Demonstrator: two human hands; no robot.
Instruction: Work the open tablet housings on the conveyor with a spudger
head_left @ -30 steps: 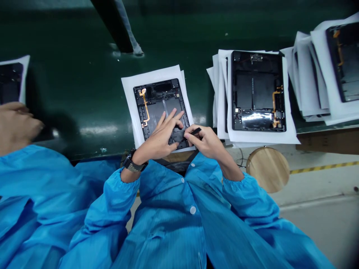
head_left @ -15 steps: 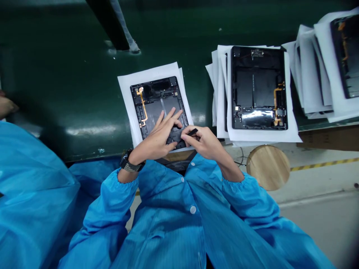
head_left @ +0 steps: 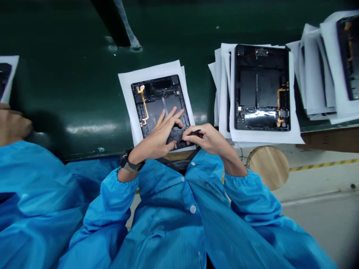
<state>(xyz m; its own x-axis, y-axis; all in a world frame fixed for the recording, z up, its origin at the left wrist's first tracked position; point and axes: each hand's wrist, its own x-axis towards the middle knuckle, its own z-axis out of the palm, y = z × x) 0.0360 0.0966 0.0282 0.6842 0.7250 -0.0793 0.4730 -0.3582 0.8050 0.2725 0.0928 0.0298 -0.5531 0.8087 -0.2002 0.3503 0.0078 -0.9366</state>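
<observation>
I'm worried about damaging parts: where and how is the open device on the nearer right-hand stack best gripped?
Probably hold the open device by the outer rims of its long sides, one hand on each, coming from the person's side. It lies flat, insides up, on white paper, outline uncovered; an orange ribbon runs close to the right rim, so fingers should stay outside it.

Tablet (head_left: 151, 112) on paper (head_left: 127, 86) on bench (head_left: 70, 86), paper stacks (head_left: 266, 135) right, stool (head_left: 267, 168) below, perhaps another tablet (head_left: 3, 77) far left
</observation>
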